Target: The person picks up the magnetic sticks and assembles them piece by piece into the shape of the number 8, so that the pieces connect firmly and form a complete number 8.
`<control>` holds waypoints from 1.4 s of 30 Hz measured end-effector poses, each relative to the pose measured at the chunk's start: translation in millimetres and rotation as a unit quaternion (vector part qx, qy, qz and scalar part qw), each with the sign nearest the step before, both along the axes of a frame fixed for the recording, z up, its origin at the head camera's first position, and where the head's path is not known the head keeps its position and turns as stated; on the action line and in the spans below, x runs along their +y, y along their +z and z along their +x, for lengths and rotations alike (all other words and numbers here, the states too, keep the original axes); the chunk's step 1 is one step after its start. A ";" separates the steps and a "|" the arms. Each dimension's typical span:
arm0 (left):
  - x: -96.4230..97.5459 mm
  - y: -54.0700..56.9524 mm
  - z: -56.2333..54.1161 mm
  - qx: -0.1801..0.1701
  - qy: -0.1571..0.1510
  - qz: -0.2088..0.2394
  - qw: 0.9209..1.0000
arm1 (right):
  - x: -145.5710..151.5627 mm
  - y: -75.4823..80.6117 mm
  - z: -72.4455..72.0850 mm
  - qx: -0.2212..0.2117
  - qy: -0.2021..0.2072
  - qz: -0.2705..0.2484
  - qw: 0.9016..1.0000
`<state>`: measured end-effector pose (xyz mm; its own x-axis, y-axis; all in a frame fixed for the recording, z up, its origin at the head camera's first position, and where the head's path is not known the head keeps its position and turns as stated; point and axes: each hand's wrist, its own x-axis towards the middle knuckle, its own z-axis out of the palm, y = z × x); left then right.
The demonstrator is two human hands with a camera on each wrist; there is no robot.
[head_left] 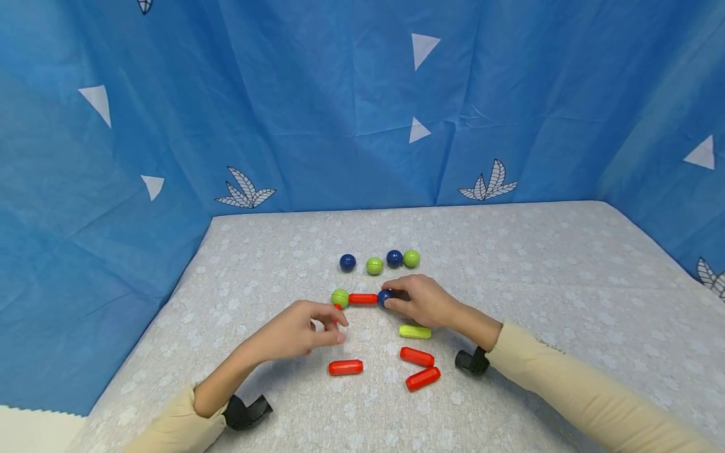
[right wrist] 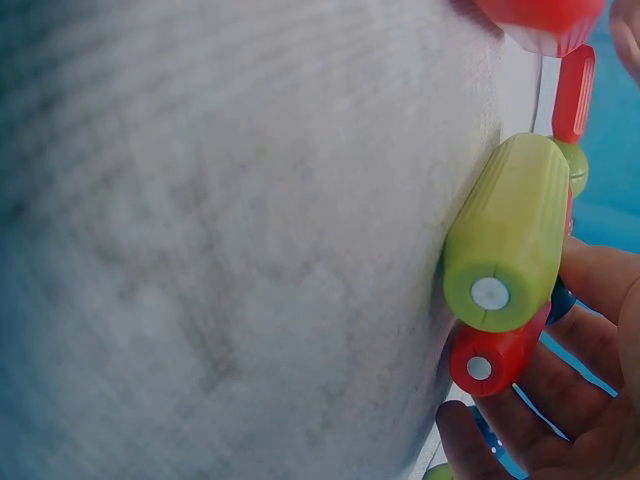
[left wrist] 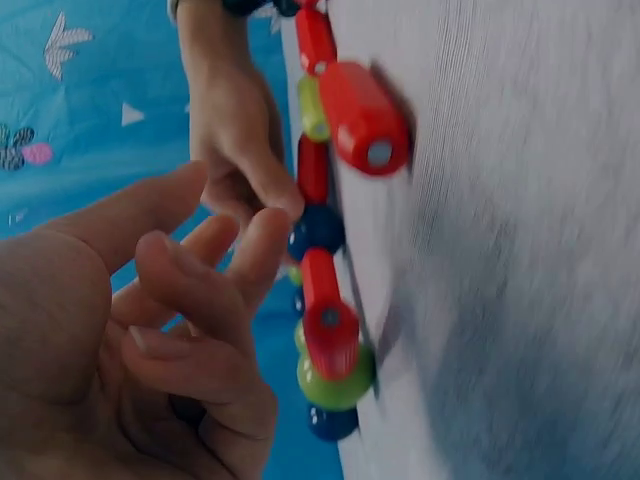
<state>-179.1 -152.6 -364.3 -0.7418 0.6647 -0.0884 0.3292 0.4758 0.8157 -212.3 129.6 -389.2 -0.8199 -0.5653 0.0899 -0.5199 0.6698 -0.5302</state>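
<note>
In the head view a green ball point(head_left: 340, 298), a red rod point(head_left: 363, 299) and a dark blue ball point(head_left: 385, 298) form a straight row. My right hand point(head_left: 421, 302) pinches the blue ball between thumb and finger. Another red rod point(right wrist: 490, 360), mostly behind the yellow-green rod point(right wrist: 508, 230) in the right wrist view, lies by those fingers; in the head view my hand hides it. My left hand point(head_left: 308, 327) is relaxed with its fingers apart, holding nothing. Close to its fingertips a red rod point(left wrist: 328, 335) extends from the green ball toward me.
Behind the row sit loose balls: a blue one point(head_left: 348, 262), a green one point(head_left: 374, 265), and a blue point(head_left: 394, 258) touching a green point(head_left: 411, 258). Nearer me lie loose red rods point(head_left: 345, 367) and the yellow-green rod. A blue curtain point(head_left: 351, 113) hangs behind the table.
</note>
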 end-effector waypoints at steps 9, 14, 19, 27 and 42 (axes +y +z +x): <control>11.6 -6.5 12.1 -0.078 -0.047 -0.014 0.996 | -0.2 -1.1 -0.4 0.007 0.003 -0.003 1.000; 11.8 -9.9 13.2 -0.072 -0.048 -0.018 0.996 | -0.3 -0.7 -0.1 0.004 0.001 -0.004 1.000; 12.2 -8.2 10.8 -0.051 -0.045 -0.015 0.998 | -0.4 -0.4 -0.3 0.001 0.000 -0.005 1.000; 4.7 1.6 -29.2 0.002 0.021 0.021 1.000 | 0.8 0.0 -0.7 -0.004 -0.001 -0.006 1.000; 8.7 -21.8 -110.2 -0.017 0.183 0.053 0.982 | -0.7 -0.6 -0.5 -0.006 0.000 -0.004 1.000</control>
<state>-289.3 -143.9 -386.1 -0.9305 0.3611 -0.0622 0.1237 0.4694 0.8743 -212.8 129.0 -389.8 -0.8206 -0.5651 0.0849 -0.5142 0.6654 -0.5411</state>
